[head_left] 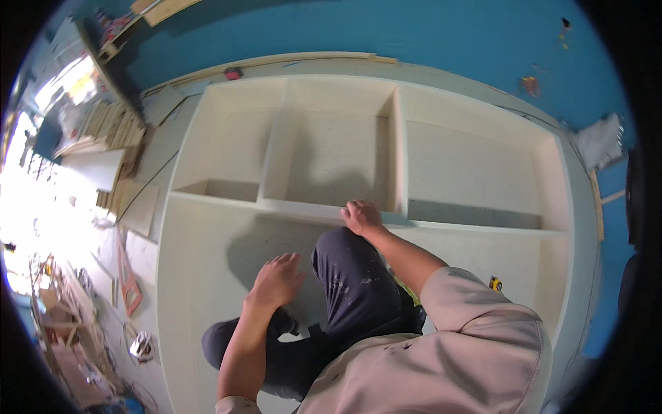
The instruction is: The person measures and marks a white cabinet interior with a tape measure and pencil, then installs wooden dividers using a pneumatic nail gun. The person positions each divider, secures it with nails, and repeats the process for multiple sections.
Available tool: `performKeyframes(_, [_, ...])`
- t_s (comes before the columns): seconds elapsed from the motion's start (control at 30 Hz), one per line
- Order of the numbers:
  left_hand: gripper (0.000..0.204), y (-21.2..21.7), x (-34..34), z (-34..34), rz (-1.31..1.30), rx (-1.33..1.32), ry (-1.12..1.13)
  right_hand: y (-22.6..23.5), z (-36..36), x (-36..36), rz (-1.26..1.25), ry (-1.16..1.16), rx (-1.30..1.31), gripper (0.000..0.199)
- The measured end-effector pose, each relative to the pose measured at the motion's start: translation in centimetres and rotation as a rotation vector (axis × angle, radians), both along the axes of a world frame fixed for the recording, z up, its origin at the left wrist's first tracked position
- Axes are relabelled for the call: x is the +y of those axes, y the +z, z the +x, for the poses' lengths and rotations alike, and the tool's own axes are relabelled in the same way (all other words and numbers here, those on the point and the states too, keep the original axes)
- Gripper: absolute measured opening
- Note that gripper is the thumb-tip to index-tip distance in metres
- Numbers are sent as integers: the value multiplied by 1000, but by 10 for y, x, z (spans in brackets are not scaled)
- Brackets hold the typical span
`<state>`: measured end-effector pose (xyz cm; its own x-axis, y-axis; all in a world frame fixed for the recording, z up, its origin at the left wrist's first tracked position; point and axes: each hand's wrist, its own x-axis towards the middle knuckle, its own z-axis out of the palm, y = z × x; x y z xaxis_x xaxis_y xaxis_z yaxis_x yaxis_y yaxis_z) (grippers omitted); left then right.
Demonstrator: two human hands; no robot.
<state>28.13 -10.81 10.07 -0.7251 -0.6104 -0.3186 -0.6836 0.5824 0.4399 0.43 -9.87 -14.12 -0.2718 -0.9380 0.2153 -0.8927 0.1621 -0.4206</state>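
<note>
From the head camera, looking straight down, the person crouches inside a big cream-white cabinet carcass (207,276) that lies on its back on the floor. The right hand (361,217) rests on the long shelf board (483,226) that crosses the carcass, fingers curled over its edge in a loose grip. The left hand (278,279) is spread open just above the back panel, beside the bent knee (341,252), grasping nothing; I cannot tell whether it touches the panel.

What worries me from here: the person's weight sits on the thin back panel, and a hard lean on the shelf edge could strain its joint or mark the pale finish. The paint-spattered trousers could also scuff the surface. A small yellow-and-black object (495,283) lies just beside the right elbow, easy to kneel on or kick.

Counting: one carcass, one long shelf board, two upright dividers (398,148), so three compartments beyond the shelf and one wide bay on the near side. Two hands. One red-and-black item (233,72) sits on the wood strip past the top edge. Off to the left, scrap boards (131,207) lie scattered, too jumbled to count.
</note>
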Motion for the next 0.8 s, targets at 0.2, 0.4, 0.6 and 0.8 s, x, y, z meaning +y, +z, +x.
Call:
performKeyframes(0.2, [23, -39, -3, -22, -135, -51, -274, 14, -2, -7, 206, -49, -82, 42])
performKeyframes(0.4, [16, -7, 41, -26, -198, 115, -403, 6, -10, -4, 219, -159, -47, 42])
performKeyframes(0.6, [18, -15, 53, -10, -195, 99, -327, 9, -5, -12, 372, -225, -119, 46])
performKeyframes(0.8, [19, -12, 53, -8, -270, 130, -305, 9, -10, -37, 545, -352, -282, 51])
